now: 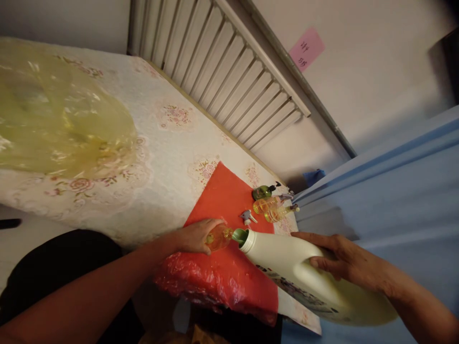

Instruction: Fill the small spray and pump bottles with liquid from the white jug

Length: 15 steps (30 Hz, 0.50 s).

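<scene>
My left hand [199, 235] is wrapped round a small clear bottle [218, 237], which shows orange against the red sheet [229, 196] below it. With my right hand [344, 260] I grip the handle of a large cream-coloured jug [287, 258]. The jug is tipped over to the left, and its open mouth with a green inner spout [239, 236] is right at the small bottle's neck. Whether liquid is flowing cannot be made out. A grey and white spray nozzle [247, 217] lies loose on the red sheet just beyond the jug's mouth.
A green pump bottle [262, 192] and two yellowish clear bottles [266, 205] [278, 214] stand towards the table's far right end. A yellow plastic bag [64, 119] covers the left of the flowered tablecloth [168, 157]. Behind is a radiator [215, 71]; a blue curtain [387, 200] hangs at right.
</scene>
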Each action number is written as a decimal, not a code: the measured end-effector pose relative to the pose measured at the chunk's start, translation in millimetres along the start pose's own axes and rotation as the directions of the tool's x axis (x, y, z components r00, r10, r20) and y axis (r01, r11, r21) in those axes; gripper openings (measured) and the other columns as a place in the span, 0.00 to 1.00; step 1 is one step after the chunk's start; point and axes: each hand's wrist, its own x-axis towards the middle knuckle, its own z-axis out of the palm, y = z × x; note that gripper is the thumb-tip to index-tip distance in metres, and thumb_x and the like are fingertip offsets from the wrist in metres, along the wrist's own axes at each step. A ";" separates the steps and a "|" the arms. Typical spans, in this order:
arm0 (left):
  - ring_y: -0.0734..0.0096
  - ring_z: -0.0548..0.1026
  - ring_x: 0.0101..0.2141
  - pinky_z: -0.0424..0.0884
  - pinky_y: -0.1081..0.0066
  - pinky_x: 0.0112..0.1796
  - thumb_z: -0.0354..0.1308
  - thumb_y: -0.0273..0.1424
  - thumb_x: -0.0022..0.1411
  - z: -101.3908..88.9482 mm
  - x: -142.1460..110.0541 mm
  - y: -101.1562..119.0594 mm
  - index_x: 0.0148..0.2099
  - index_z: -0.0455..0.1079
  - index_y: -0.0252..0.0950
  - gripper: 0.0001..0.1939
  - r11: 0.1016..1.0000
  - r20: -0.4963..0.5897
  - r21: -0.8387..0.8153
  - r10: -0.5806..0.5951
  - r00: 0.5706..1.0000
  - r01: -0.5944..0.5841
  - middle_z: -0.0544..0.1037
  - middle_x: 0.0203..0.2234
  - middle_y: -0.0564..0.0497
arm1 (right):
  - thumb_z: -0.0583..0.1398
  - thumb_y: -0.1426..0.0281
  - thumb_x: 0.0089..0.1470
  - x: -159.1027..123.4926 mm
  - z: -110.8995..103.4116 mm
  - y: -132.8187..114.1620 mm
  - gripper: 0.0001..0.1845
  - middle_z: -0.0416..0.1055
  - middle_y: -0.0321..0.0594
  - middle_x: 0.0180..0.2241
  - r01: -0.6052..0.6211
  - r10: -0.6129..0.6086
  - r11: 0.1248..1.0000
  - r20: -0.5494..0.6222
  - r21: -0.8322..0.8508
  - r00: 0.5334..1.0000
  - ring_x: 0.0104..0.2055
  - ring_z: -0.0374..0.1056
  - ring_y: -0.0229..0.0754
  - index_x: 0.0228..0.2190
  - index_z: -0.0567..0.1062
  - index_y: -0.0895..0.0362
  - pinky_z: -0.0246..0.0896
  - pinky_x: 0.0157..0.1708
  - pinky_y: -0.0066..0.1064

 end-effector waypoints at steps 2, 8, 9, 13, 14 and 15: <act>0.49 0.62 0.60 0.59 0.56 0.59 0.66 0.24 0.39 0.1 0.0 -0.3 0.64 0.54 0.44 0.49 1.000 -0.001 -0.002 -0.004 1.000 0.004 0.64 0.61 0.46 | 0.58 0.54 0.57 0.4 -0.3 0.6 0.31 0.76 0.43 0.49 -0.002 0.001 1.000 0.047 0.017 0.999 0.43 0.74 0.53 0.59 0.67 0.50 0.71 0.39 0.35; 0.50 0.62 0.60 0.60 0.57 0.59 0.66 0.25 0.41 0.3 -0.1 0.1 0.65 0.53 0.43 0.49 1.000 0.013 0.007 -0.012 1.000 0.012 0.64 0.61 0.44 | 0.59 0.55 0.57 1.2 -1.0 1.6 0.30 0.76 0.41 0.49 -0.006 0.004 0.999 0.057 0.046 0.998 0.43 0.74 0.52 0.59 0.67 0.49 0.71 0.40 0.34; 0.50 0.62 0.60 0.60 0.57 0.59 0.66 0.24 0.40 0.2 -0.1 0.3 0.65 0.53 0.42 0.49 1.000 0.010 0.005 -0.017 1.000 0.017 0.64 0.61 0.44 | 0.59 0.55 0.57 1.2 -1.1 1.8 0.30 0.76 0.41 0.49 -0.002 0.000 0.999 0.056 0.045 0.998 0.43 0.74 0.52 0.59 0.67 0.50 0.71 0.40 0.34; 0.50 0.62 0.61 0.59 0.58 0.60 0.66 0.24 0.40 0.5 0.1 -0.8 0.65 0.53 0.43 0.49 1.000 0.000 0.004 0.000 1.000 0.000 0.64 0.61 0.45 | 0.58 0.54 0.58 1.3 -1.5 3.7 0.32 0.76 0.41 0.49 -0.002 0.000 1.000 0.080 0.017 0.997 0.44 0.73 0.52 0.61 0.64 0.52 0.70 0.40 0.34; 0.50 0.62 0.60 0.59 0.58 0.59 0.66 0.24 0.40 0.8 0.2 -1.6 0.65 0.53 0.42 0.49 1.000 -0.003 0.005 0.000 1.000 0.000 0.64 0.61 0.45 | 0.58 0.54 0.57 1.4 -1.6 4.4 0.33 0.76 0.41 0.48 -0.006 0.006 1.000 0.083 0.006 0.997 0.43 0.73 0.52 0.61 0.64 0.51 0.70 0.39 0.34; 0.49 0.63 0.60 0.60 0.58 0.59 0.66 0.25 0.40 1.0 0.3 -2.4 0.65 0.53 0.42 0.49 1.000 -0.004 0.004 -0.002 1.000 0.002 0.64 0.61 0.45 | 0.58 0.53 0.57 1.6 -1.6 4.9 0.33 0.76 0.40 0.48 -0.009 0.009 1.000 0.086 -0.004 0.996 0.43 0.73 0.51 0.61 0.64 0.51 0.70 0.39 0.33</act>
